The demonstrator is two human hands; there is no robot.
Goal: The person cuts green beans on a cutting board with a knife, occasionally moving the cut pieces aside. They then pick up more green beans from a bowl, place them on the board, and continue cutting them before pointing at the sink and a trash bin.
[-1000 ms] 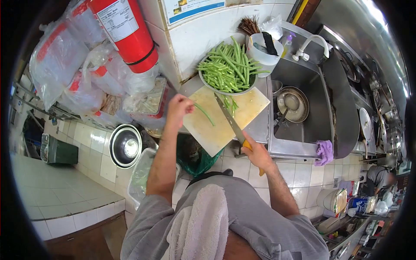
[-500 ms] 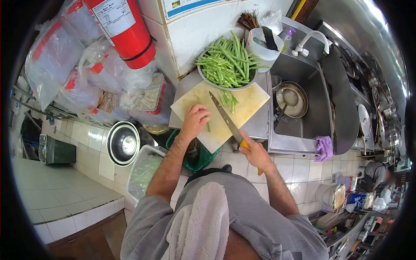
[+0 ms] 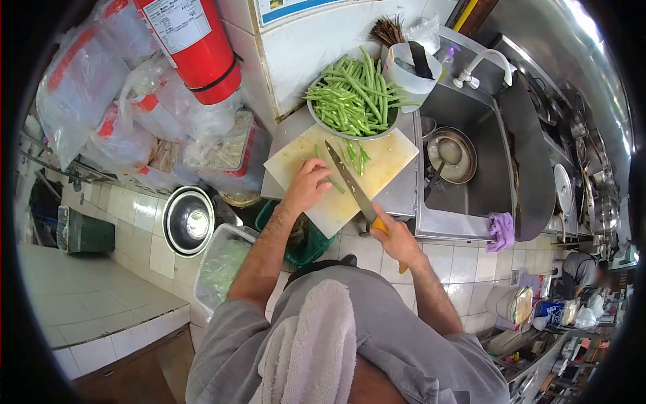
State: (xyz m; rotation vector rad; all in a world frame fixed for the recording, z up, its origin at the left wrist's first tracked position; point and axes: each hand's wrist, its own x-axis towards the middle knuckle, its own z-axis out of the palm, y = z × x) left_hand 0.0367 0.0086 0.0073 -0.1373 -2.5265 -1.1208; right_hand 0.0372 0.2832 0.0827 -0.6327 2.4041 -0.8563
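My right hand (image 3: 397, 239) is wrapped round the yellow handle of a long kitchen knife (image 3: 351, 180). Its blade lies across the pale cutting board (image 3: 286, 161), pointing away from me. My left hand (image 3: 310, 186) is closed over a green bean (image 3: 336, 184) on the board, left of the blade; the bean's two ends show past the fingers. Cut bean pieces (image 3: 356, 156) rest to the right of the blade. Behind the board, a metal bowl (image 3: 356, 137) is heaped with green beans (image 3: 353, 94).
A steel sink (image 3: 464, 202) with a pan (image 3: 464, 174) in it is at the right. Under the board's near edge is a green-lined bin (image 3: 313, 252). A clear tub (image 3: 225, 262) and a steel bowl (image 3: 168, 225) stand left. A fire extinguisher (image 3: 212, 81) hangs upper left.
My left hand has shifted right towards the knife, and the bean under it has turned to slant towards the blade. The knife and my right hand stay almost where they were.
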